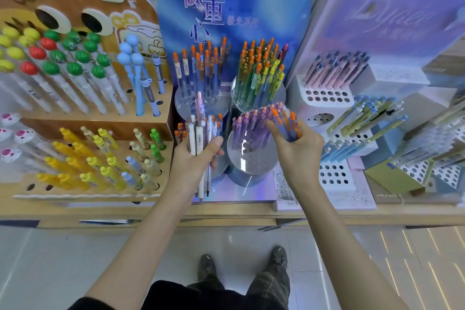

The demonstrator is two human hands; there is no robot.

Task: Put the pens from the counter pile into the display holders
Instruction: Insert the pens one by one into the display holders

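In the head view, the left hand (197,158) clenches its grip round a bundle of white pens (199,133) at 9 o'clock of the clear holder (251,160) of purple pens (245,126), the right hand (295,153) at 3 o'clock grasps blue orange-capped pens (286,126), perhaps touching those purple ones, and a second holder (237,99) at 12 o'clock carries green and yellow pens (261,78).

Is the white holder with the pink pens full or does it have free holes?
Partly full. The pink pens stand in the back rows of the white holder; the front rows of holes are empty.
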